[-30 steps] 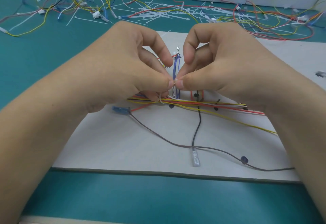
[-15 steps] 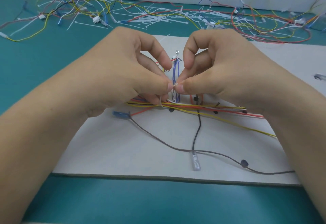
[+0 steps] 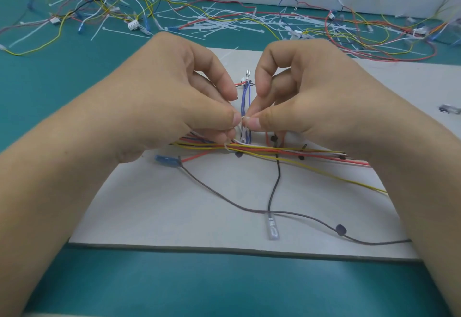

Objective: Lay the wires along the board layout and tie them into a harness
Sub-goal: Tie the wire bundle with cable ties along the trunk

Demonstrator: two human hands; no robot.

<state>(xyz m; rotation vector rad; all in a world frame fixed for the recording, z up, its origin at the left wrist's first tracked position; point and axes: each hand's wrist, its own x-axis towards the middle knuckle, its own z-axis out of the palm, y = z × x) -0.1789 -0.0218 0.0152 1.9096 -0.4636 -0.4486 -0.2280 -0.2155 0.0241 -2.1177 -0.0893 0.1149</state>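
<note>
- Hands have hardly moved in the last second: my left hand and right hand still meet thumb tip to thumb tip. Each pinches the white cable tie between thumb and forefinger, with the other fingers curled.
- That tie sits at the blue wires, which run away from me between the two hands, over the board. I cannot tell whether its tail is through the head yet.
- I see no slack taken up, so I judge the tie is still being started rather than pulled tight, and this branch is not yet secured.
- Just below the thumbs, the main bundle of yellow and red wires crosses under both hands. A white strand droops onto it beneath the left thumb.
- Nearer to me than the hands, a black wire drops to a clear terminal. A grey wire runs from a blue terminal below the left palm, past a dark peg, towards the right wrist.
- Beyond the knuckles, loose wires and spare ties litter the green table.
- In the way: my own fingers hide the tie's head, and the bundle strands lie close enough that the loop could catch one.
</note>
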